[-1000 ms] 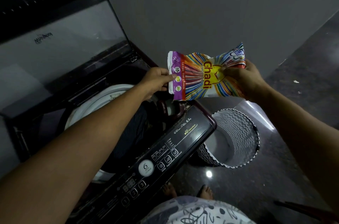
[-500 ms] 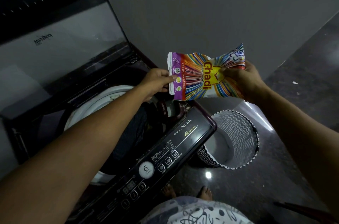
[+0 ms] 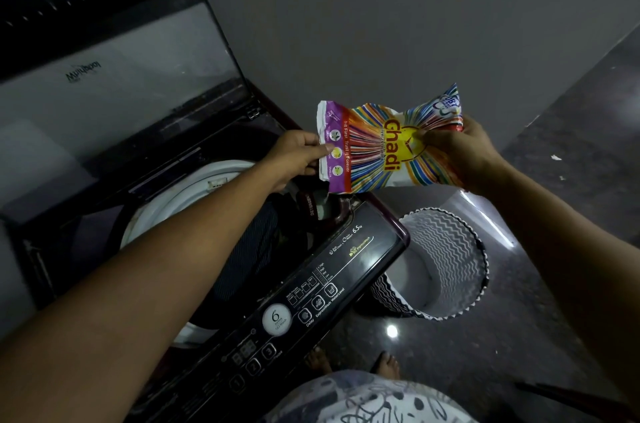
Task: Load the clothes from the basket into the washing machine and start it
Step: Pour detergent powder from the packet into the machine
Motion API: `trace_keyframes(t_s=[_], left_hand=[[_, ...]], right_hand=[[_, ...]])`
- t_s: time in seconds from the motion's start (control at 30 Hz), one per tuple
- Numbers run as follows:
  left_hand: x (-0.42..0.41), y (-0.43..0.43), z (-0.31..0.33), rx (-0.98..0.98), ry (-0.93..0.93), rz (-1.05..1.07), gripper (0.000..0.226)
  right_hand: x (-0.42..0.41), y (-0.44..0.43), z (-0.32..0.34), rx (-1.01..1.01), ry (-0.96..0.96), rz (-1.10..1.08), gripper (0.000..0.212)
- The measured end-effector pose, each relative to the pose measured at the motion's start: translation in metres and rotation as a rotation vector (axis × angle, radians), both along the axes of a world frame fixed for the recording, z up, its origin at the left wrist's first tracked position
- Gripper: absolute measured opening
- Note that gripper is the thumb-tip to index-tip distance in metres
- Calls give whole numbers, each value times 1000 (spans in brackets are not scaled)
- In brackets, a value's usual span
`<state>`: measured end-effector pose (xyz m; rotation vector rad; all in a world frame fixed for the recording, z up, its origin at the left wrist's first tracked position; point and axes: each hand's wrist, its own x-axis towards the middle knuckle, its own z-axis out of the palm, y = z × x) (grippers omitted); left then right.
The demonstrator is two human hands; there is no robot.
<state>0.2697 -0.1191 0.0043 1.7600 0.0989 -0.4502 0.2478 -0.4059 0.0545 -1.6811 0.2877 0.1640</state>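
Note:
A colourful striped detergent packet (image 3: pixel 381 149) hangs tilted over the top-load washing machine (image 3: pixel 349 267), its torn mouth pointing down-left above the open detergent drawer (image 3: pixel 323 206). My left hand (image 3: pixel 294 156) pinches the packet's open end. My right hand (image 3: pixel 460 152) grips its far end higher up. Dark clothes (image 3: pixel 249 249) lie in the drum inside the white rim (image 3: pixel 194 180). The zigzag-patterned laundry basket (image 3: pixel 446 263) stands on the floor right of the machine, its inside showing no clothes.
The machine's lid (image 3: pixel 114 76) stands raised at the back left. A grey wall (image 3: pixel 381 24) rises behind. The control panel with dial (image 3: pixel 276 318) and buttons faces me. My bare feet (image 3: pixel 353 362) stand on the dark glossy floor.
The packet and both hands stay almost in place; the view has shifted only slightly.

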Motion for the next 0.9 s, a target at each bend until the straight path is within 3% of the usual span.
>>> trace_keyframes(t_s=[0.27,0.7,0.9], left_hand=[[-3,0,5,2,-2,-1,23],[-3,-1,6,12,-8,4,25],[-4,-1,6,13,-7,6,24]], right_hand=[[-2,2,5,7,0,-14,27],[-3,3,6,6,3,9,32],[-1,3,9,8,-12,44,23]])
